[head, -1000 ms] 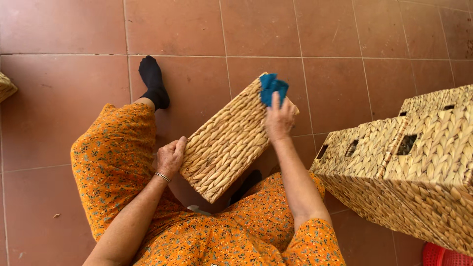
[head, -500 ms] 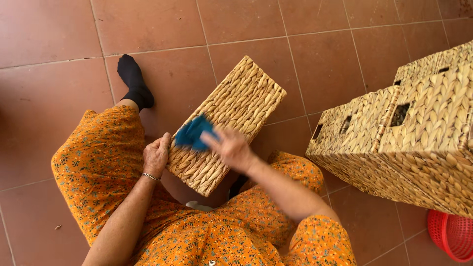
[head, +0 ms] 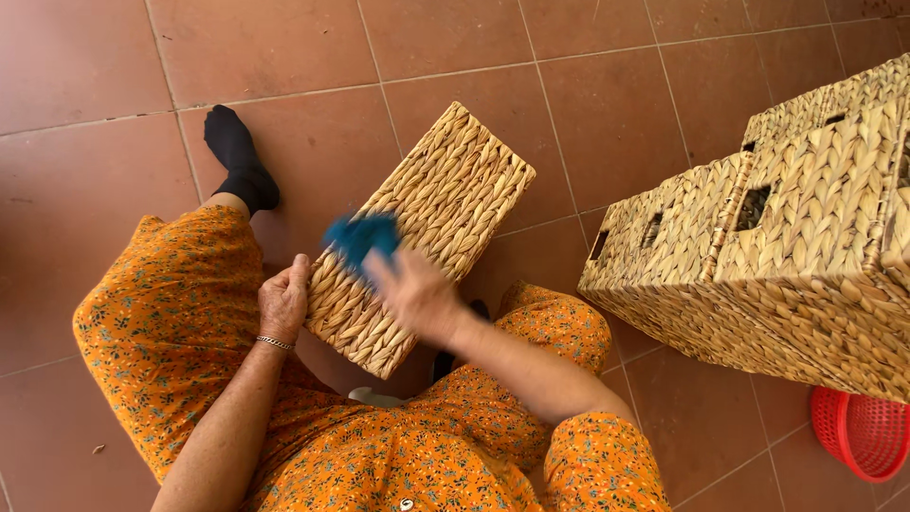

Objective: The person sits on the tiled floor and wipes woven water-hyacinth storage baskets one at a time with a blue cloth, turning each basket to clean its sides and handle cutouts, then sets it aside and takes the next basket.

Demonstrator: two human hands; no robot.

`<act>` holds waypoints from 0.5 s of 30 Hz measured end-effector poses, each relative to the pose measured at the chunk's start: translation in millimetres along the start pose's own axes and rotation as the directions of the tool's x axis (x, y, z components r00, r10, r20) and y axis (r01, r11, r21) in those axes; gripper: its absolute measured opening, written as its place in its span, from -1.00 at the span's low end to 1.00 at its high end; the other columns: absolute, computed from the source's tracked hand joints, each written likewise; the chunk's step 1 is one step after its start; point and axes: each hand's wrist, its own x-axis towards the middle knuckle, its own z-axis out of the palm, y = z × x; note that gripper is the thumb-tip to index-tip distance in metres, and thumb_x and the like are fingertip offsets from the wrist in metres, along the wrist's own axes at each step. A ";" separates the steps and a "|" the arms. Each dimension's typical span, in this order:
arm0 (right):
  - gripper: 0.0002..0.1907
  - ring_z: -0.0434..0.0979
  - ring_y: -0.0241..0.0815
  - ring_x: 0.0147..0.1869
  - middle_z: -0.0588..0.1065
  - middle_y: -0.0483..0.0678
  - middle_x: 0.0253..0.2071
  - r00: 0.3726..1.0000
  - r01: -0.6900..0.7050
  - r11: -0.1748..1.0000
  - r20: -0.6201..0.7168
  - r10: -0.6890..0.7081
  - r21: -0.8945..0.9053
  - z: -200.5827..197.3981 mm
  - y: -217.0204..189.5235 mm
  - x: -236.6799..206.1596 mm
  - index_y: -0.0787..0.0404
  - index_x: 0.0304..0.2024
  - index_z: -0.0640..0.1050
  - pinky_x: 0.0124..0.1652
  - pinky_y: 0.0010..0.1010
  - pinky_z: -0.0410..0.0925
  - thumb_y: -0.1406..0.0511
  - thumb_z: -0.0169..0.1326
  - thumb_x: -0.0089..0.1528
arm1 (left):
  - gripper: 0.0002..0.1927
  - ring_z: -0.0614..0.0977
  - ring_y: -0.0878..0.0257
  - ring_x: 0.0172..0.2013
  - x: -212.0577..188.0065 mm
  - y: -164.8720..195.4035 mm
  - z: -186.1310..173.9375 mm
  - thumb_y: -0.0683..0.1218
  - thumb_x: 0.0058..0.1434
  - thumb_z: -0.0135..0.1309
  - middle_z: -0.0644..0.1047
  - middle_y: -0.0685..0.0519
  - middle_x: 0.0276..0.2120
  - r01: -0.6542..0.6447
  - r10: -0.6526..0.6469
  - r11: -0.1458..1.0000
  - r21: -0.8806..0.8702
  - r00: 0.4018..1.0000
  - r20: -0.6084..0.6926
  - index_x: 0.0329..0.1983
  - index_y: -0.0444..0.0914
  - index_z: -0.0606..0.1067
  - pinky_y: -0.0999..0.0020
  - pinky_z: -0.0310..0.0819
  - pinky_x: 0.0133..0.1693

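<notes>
A woven straw basket (head: 445,204) rests upturned on my lap, its flat side facing up. My left hand (head: 284,301) grips its near left edge and steadies it. My right hand (head: 409,292), blurred with motion, holds a blue cloth (head: 360,237) pressed on the basket's surface near the left side. I sit on the floor in orange flowered clothes, with one leg stretched out and a black sock (head: 242,156) on the foot.
A stack of larger woven baskets (head: 787,246) with cut-out handles stands at the right on the reddish tiled floor (head: 474,38). A red plastic basket (head: 867,431) shows at the bottom right corner. A small whitish object (head: 372,395) lies under the basket by my lap.
My right hand has swept the blue cloth from the basket's far end down to its near left part. My left hand has kept its hold on the edge.
</notes>
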 end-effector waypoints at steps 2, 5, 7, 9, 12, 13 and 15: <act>-0.54 0.44 -0.09 -0.12 0.43 0.18 -0.03 0.953 0.191 0.981 -0.244 -0.178 0.031 -16.1 -47.5 -23.9 0.14 0.28 0.42 -0.29 -0.35 0.43 0.31 -0.04 0.31 | -0.51 0.38 0.43 -0.49 -0.9 -1.8 -1.0 0.15 0.44 0.06 0.45 0.17 -0.56 0.025 -0.025 0.998 -0.054 1.000 0.001 -0.38 -0.35 0.59 0.43 0.32 -0.40; -0.54 0.40 -0.09 -0.16 0.42 0.18 -0.02 0.960 0.221 0.953 -0.221 -0.174 0.208 -20.6 -58.6 -34.7 0.07 0.26 0.46 -0.27 -0.31 0.43 0.23 0.03 0.29 | -0.59 0.36 0.46 -0.48 -1.3 -3.8 -3.4 0.12 0.39 0.09 0.45 0.23 -0.53 0.017 -0.013 0.992 -0.126 0.999 0.031 -0.33 -0.32 0.59 0.46 0.26 -0.42; -0.56 0.40 -0.14 -0.20 0.43 0.06 -0.06 0.964 0.199 0.974 -0.199 -0.175 0.105 -13.1 -30.5 -29.9 -0.02 0.28 0.46 -0.30 -0.31 0.41 0.28 0.06 0.33 | -0.58 0.32 0.45 -0.48 -1.1 -4.4 -3.9 0.12 0.42 0.10 0.39 0.21 -0.54 -0.015 0.018 0.998 -0.061 0.999 0.043 -0.35 -0.32 0.59 0.45 0.21 -0.43; -0.54 0.42 -0.14 -0.19 0.44 0.00 -0.10 0.976 0.115 0.993 -0.186 -0.110 0.013 -0.5 16.0 -20.2 -0.05 0.28 0.46 -0.32 -0.32 0.39 0.31 0.08 0.32 | -0.59 0.33 0.49 -0.46 -1.9 -6.2 -3.8 0.10 0.42 0.10 0.43 0.25 -0.51 -0.050 0.055 0.995 -0.088 0.997 0.060 -0.36 -0.33 0.58 0.48 0.23 -0.43; -0.51 0.43 -0.08 -0.17 0.42 0.04 -0.14 0.962 -0.128 0.991 -0.249 0.116 -0.031 14.3 98.9 -2.5 0.01 0.29 0.41 -0.30 -0.30 0.41 0.23 0.14 0.31 | -0.62 0.38 0.52 -0.45 -5.0 -9.0 -3.8 0.07 0.39 0.12 0.49 0.27 -0.49 -0.050 0.059 0.994 -0.100 0.994 0.088 -0.38 -0.33 0.56 0.53 0.28 -0.41; -0.53 0.44 -0.06 -0.11 0.42 0.00 -0.14 0.941 -0.267 0.961 -0.234 0.243 -0.076 15.3 126.5 1.3 -0.07 0.26 0.41 -0.28 -0.29 0.42 0.25 0.14 0.30 | -0.63 0.40 0.53 -0.45 -6.2 -10.0 -4.2 0.06 0.38 0.13 0.52 0.27 -0.49 -0.036 0.046 0.994 -0.099 0.994 0.095 -0.39 -0.33 0.56 0.55 0.31 -0.40; -0.46 0.46 0.00 -0.06 0.41 0.07 -0.07 0.838 -0.475 0.879 -0.326 0.438 -0.039 15.9 163.6 4.3 -0.09 0.26 0.37 -0.29 -0.27 0.45 0.25 0.19 0.24 | -0.61 0.35 0.50 -0.46 -8.0 -12.4 -5.3 0.06 0.42 0.13 0.47 0.25 -0.50 -0.044 0.051 0.996 -0.075 0.994 0.093 -0.37 -0.34 0.57 0.51 0.25 -0.42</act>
